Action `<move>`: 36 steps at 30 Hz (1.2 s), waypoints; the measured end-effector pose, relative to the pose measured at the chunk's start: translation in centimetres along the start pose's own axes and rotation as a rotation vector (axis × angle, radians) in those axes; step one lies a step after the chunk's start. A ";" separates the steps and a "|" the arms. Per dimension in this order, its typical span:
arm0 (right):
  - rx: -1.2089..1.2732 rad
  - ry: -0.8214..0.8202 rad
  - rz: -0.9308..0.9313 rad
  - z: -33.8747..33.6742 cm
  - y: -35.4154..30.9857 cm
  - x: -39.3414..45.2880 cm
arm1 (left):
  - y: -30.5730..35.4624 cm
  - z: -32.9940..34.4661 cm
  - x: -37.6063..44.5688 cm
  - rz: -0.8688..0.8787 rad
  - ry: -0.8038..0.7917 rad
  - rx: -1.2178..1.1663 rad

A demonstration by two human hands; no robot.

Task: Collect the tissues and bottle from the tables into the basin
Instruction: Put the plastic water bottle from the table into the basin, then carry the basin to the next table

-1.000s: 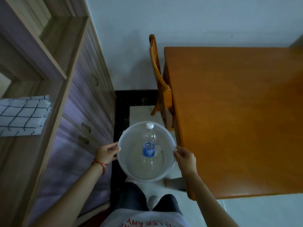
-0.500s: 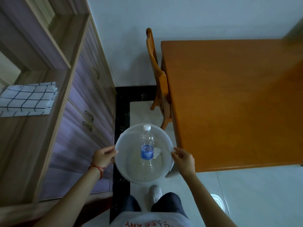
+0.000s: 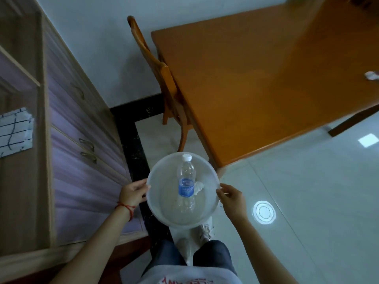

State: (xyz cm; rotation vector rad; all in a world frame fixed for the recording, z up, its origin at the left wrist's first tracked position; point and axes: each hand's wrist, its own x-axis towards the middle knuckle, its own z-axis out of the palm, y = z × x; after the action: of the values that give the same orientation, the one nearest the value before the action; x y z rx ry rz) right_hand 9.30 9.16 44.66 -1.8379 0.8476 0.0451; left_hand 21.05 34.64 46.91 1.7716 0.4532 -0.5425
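I carry a round translucent white basin in front of me at waist height. My left hand grips its left rim and my right hand grips its right rim. Inside the basin lies a clear plastic bottle with a white cap and blue label, cap pointing away from me. A crumpled white tissue lies beside the bottle's label. Another crumpled white tissue sits on the orange wooden table at the frame's right edge.
A wooden chair is tucked against the table's left side. A purple-fronted cabinet with a checked cloth on its shelf runs along the left. Pale tiled floor stretches to the right of me.
I have stepped back and turned to the right, so the table's near corner and the floor beyond show. The tissue on the table has come into view. Both hands kept hold of the basin.
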 end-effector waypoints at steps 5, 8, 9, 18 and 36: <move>0.071 0.119 0.096 -2.3 3.1 -3.4 | -0.9 2.6 -1.9 -0.001 -0.091 0.060; 0.106 0.182 0.142 -4.3 5.1 -5.3 | -1.0 4.9 -3.2 0.008 -0.158 0.067; 0.122 0.202 0.155 -5.0 5.7 -5.9 | -1.0 5.8 -3.6 0.011 -0.178 0.075; 0.246 0.421 0.270 -13.6 12.7 -11.6 | -2.3 16.4 -7.7 0.029 -0.372 0.252; 0.487 0.888 0.481 -28.8 24.7 -21.7 | -3.6 41.3 -19.5 0.210 -0.843 0.594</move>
State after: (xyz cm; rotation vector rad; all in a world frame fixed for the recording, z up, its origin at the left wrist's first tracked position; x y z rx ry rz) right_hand -30.89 -7.94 46.22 -1.1177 1.7231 -0.6587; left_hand -2.10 -4.84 46.10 1.8970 -0.5274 -1.2784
